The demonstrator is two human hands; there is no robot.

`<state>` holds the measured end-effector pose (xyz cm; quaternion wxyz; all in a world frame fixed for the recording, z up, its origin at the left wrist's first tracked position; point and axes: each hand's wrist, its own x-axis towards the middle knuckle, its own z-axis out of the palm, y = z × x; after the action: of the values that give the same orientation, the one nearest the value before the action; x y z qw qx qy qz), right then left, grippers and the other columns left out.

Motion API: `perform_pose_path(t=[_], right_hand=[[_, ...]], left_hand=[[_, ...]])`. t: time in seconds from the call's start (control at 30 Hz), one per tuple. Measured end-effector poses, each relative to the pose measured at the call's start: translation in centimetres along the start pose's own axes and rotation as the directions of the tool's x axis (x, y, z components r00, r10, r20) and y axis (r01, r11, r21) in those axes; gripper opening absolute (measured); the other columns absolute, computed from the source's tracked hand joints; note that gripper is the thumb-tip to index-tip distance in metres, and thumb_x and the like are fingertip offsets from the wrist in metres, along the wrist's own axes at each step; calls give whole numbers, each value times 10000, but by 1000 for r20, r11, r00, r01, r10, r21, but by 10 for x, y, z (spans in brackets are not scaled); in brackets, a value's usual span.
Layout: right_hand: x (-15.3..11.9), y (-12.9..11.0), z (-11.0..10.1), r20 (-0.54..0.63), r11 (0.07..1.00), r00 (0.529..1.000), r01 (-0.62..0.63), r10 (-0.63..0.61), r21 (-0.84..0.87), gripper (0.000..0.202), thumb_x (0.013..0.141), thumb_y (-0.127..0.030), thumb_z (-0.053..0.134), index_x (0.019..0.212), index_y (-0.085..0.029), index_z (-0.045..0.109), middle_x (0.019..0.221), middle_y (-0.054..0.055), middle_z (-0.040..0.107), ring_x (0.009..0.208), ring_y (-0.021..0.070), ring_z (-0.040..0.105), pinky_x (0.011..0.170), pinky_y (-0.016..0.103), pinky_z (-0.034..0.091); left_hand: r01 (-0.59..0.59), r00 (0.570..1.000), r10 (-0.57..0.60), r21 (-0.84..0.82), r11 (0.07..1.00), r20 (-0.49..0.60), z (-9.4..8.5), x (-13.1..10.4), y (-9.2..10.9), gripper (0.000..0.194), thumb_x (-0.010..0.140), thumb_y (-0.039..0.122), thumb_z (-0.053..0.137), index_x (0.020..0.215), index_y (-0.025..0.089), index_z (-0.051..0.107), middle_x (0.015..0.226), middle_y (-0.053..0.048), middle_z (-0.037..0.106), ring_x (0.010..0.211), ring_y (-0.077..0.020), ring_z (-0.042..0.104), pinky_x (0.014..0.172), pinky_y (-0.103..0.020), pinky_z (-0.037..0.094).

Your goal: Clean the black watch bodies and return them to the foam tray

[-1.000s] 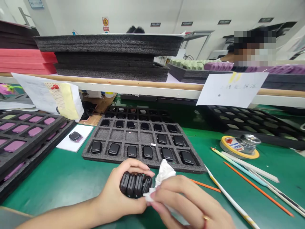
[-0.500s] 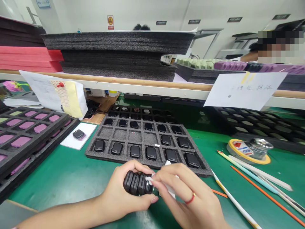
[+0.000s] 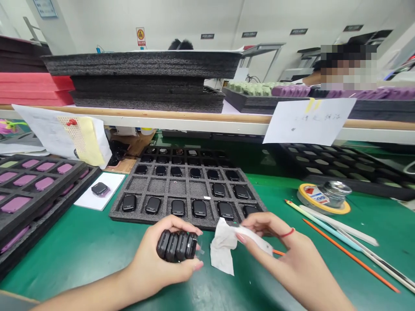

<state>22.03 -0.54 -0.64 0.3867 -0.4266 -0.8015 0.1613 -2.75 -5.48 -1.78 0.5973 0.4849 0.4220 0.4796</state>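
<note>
- Head view, lower middle: four black watches (image 3: 177,246), side by side in one row, held in our left hand (image 3: 147,259).
- Left hand: one, curled round the row, fingers along the far side, thumb along the near side; right end of the row exposed.
- Right hand (image 3: 288,250): one, right of lower centre, thumb and fingers pinched together on a white tissue (image 3: 223,246); tissue apart from the watches, loose end hanging toward them.
- Clear film (image 3: 200,249): one small piece, by appearance, at the row's right end; whether attached, we cannot tell.
- Foam tray (image 3: 136,217): one, centre of frame, beyond our hands, other watches of the kind in its pockets.
- Step, in our judgement: wiping the held watches, the exposed end one most within reach.
- Method: tissue best folded flat over a fingertip; the loose end would likely drag without cleaning.
- Grip: firm enough to hold the row square, light enough that cases do not rub.
- Caution: the film may snag the tissue; we would wipe away from its edge.
</note>
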Motion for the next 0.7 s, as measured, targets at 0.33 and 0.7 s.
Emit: perform_pose_path(t=[0.33, 0.7], right_hand=[[-30, 19, 13, 15, 920, 970, 237, -245, -312, 138, 951, -325, 579, 990, -224, 666, 882, 67, 759, 770, 228, 744, 658, 329, 612], [8, -41, 23, -70, 917, 915, 397, -398, -35, 104, 943, -139, 597, 1010, -216, 619, 844, 18, 741, 744, 142, 720, 722, 218, 597]], left_hand=[[-39, 998, 39, 0, 999, -40, 4, -2, 2, 576, 697, 148, 840, 1166, 243, 519, 1110, -65, 674, 915, -204, 675, 814, -319, 562], [-136, 989, 142, 102, 985, -49, 1, -3, 5, 586, 647, 114, 841, 1139, 239, 549, 1075, -49, 718, 956, -218, 689, 910, -325, 518]])
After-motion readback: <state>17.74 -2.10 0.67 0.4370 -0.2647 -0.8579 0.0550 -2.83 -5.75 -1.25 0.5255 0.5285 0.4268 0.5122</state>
